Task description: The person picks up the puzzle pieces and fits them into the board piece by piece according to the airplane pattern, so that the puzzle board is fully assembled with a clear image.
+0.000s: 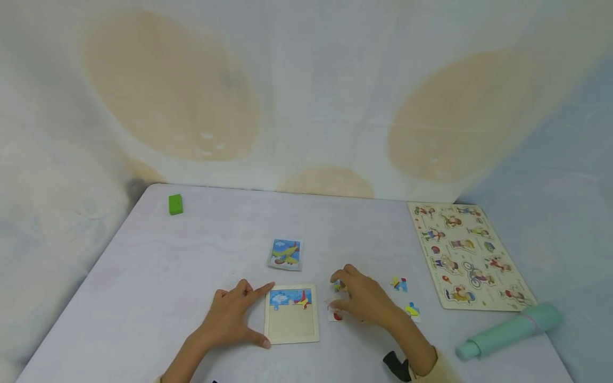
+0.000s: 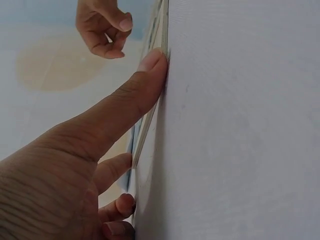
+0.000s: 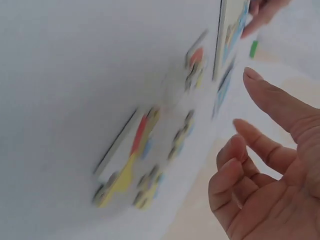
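Note:
A square wooden puzzle tray (image 1: 293, 325) lies flat, with joined blue-sky pieces (image 1: 282, 299) along its far side. My left hand (image 1: 232, 319) spans the tray's left edge, forefinger at the far corner and thumb at the near one. The left wrist view shows that thumb (image 2: 142, 75) against the tray's side. My right hand (image 1: 366, 298) hovers over loose puzzle pieces to the right, partly hiding a piece (image 1: 334, 315) under it. In the right wrist view its fingers (image 3: 267, 150) are loosely bent, apart from the pieces (image 3: 182, 135), holding nothing.
Loose pieces (image 1: 399, 284) lie right of the right hand. Beyond the tray is a small airplane picture (image 1: 286, 253). A green block (image 1: 175, 204) sits far left. At right are a wooden picture board (image 1: 471, 255) and a rolled mint-green mat (image 1: 510, 332).

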Action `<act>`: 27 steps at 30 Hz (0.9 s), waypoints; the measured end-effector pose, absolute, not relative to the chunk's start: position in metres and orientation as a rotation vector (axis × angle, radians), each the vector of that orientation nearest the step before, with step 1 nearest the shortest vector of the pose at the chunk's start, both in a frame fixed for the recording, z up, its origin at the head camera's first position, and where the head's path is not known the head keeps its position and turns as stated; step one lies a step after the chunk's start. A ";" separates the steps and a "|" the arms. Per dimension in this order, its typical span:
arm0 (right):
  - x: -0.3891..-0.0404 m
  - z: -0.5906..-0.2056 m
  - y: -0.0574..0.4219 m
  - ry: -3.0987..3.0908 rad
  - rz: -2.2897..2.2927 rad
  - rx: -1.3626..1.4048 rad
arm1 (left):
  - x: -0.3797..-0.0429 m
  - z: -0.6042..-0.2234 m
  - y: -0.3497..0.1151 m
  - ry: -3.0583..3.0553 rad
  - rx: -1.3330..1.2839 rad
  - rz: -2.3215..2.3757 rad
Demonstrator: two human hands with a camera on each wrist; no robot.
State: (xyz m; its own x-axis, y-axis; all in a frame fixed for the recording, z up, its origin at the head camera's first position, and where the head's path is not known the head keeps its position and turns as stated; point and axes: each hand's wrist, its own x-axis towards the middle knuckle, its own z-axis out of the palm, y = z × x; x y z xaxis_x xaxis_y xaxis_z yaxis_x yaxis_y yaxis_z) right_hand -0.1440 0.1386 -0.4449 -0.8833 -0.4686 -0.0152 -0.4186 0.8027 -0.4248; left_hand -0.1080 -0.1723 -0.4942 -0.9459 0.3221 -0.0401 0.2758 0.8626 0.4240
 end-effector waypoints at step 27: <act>-0.177 -0.465 0.161 2.821 -0.730 -0.513 | -0.109 -0.494 -0.173 2.910 0.456 0.638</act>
